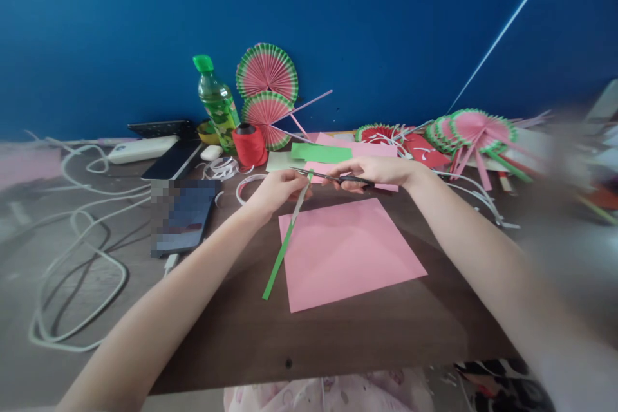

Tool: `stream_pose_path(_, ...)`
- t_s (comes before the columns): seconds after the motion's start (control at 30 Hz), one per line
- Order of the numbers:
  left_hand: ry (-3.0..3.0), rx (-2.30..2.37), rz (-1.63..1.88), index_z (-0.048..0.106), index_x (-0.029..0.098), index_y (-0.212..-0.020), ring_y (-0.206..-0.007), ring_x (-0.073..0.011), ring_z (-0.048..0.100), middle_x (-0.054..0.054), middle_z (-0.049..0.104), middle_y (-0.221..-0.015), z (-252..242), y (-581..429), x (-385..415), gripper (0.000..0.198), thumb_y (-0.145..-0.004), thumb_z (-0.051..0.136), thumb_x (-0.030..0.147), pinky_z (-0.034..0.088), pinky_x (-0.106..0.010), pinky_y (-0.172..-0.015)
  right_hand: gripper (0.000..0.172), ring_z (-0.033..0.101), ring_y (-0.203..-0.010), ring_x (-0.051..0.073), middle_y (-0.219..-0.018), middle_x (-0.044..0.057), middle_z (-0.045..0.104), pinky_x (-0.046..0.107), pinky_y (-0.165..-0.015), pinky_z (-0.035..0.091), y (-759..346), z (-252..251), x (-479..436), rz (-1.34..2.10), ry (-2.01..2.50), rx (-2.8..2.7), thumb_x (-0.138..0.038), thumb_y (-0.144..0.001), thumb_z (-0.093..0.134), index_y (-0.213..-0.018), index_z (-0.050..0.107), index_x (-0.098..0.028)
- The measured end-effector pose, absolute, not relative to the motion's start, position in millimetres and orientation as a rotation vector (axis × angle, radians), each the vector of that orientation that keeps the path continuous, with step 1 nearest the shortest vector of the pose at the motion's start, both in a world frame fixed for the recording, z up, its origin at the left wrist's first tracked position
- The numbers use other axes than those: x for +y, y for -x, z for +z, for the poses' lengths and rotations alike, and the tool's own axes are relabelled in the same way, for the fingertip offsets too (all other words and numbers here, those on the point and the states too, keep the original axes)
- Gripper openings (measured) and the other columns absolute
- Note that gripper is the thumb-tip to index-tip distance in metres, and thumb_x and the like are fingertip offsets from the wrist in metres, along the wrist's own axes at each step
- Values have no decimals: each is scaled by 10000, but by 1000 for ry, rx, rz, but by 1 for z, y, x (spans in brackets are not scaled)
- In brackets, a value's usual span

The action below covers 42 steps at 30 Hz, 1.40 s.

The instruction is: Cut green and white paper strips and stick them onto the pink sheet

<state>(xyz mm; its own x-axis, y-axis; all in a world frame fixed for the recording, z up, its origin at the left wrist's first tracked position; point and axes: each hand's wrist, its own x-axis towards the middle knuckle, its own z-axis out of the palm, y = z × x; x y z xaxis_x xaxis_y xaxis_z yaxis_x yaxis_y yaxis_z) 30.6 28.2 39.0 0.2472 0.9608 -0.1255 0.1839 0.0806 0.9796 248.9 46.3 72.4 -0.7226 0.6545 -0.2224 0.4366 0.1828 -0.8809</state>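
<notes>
My left hand (279, 188) is closed on the upper end of a long green paper strip (282, 248), which hangs down over the desk toward me. My right hand (374, 171) grips small dark scissors (322, 176), blades pointing left and meeting the strip's top end. Both hands hover above the far edge of a pink paper sheet (345, 251) lying flat on the brown desk (338, 335).
Behind the hands lie green and pink paper pieces (321, 152), a red thread spool (250, 145), a green bottle (217, 103) and watermelon paper fans (267, 71). More fans (476, 129) pile at right. A phone (186, 215) and white cables (77, 251) sit at left.
</notes>
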Motion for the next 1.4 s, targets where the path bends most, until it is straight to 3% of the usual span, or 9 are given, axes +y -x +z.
stream_pose_path(0.3, -1384, 1140, 848, 593, 149, -656, -600, -112, 606, -21, 654, -635, 37, -29, 29, 142, -684, 611, 288, 488, -253, -656, 471, 409, -570, 61, -852, 18, 570, 219, -525, 343, -253, 64, 56, 1519, 1039, -2261, -413, -738, 615, -1168, 569, -227)
stream_pose_path(0.47, -1351, 1191, 890, 576, 144, -659, -601, -116, 604, -24, 650, -646, 40, -29, 28, 142, -671, 613, 281, 481, -253, -635, 430, 527, -624, 113, -923, 68, 631, 253, -583, 416, -257, 61, 66, 961, 1388, -2152, -402, -755, 569, -1114, 592, -167)
stream_pose_path(0.63, -1401, 1242, 900, 573, 157, -669, -613, -110, 591, -24, 664, -688, 42, -26, 30, 102, -665, 583, 258, 431, -215, -568, 286, 596, -825, 206, -916, 82, 668, 277, -696, 423, -271, 59, 75, 371, 1748, -2207, -233, -711, 536, -957, 658, -155)
stream_pose_path(0.83, -1455, 1229, 960, 580, 150, -662, -492, -61, 460, -19, 657, -669, 45, -22, 32, 108, -650, 596, 256, 331, -195, -481, 289, 600, -811, 231, -901, 91, 672, 289, -638, 410, -284, 53, 81, 82, 2074, -2332, -186, -659, 513, -906, 663, -187)
stream_pose_path(0.97, -1416, 1218, 951, 570, 147, -660, -504, -66, 497, -30, 665, -676, 47, -22, 31, 113, -666, 601, 255, 363, -199, -504, 283, 596, -836, 234, -942, 74, 672, 287, -635, 410, -285, 51, 82, 151, 2115, -2394, -206, -617, 590, -889, 670, -206)
stream_pose_path(1.13, -1390, 1210, 932, 549, 146, -670, -510, -63, 554, -30, 682, -681, 50, -23, 31, 91, -701, 589, 221, 384, -176, -497, 160, 593, -862, 232, -945, 79, 669, 306, -689, 412, -280, 53, 79, 230, 1975, -2359, -206, -688, 575, -813, 672, -187)
stream_pose_path(1.2, -1356, 1212, 940, 538, 145, -683, -523, -75, 582, -30, 678, -659, 51, -24, 29, 88, -719, 581, 213, 408, -177, -509, 149, 594, -867, 225, -947, 90, 666, 308, -713, 420, -269, 57, 72, 424, 1768, -2303, -255, -733, 571, -816, 661, -171)
stream_pose_path(1.33, -1266, 1212, 1001, 522, 139, -696, -564, -103, 625, -34, 666, -640, 53, -27, 26, 84, -722, 586, 187, 445, -187, -531, 362, 615, -817, 171, -916, 88, 670, 277, -679, 455, -234, 60, 52, 1149, 1281, -2210, -489, -812, 479, -881, 620, -163)
stream_pose_path(1.4, -1231, 1201, 1026, 525, 139, -703, -569, -108, 632, -31, 663, -641, 52, -28, 26, 82, -715, 596, 180, 451, -189, -535, 394, 620, -793, 155, -889, 81, 672, 264, -657, 464, -218, 56, 45, 1341, 1137, -2226, -528, -802, 480, -872, 611, -164)
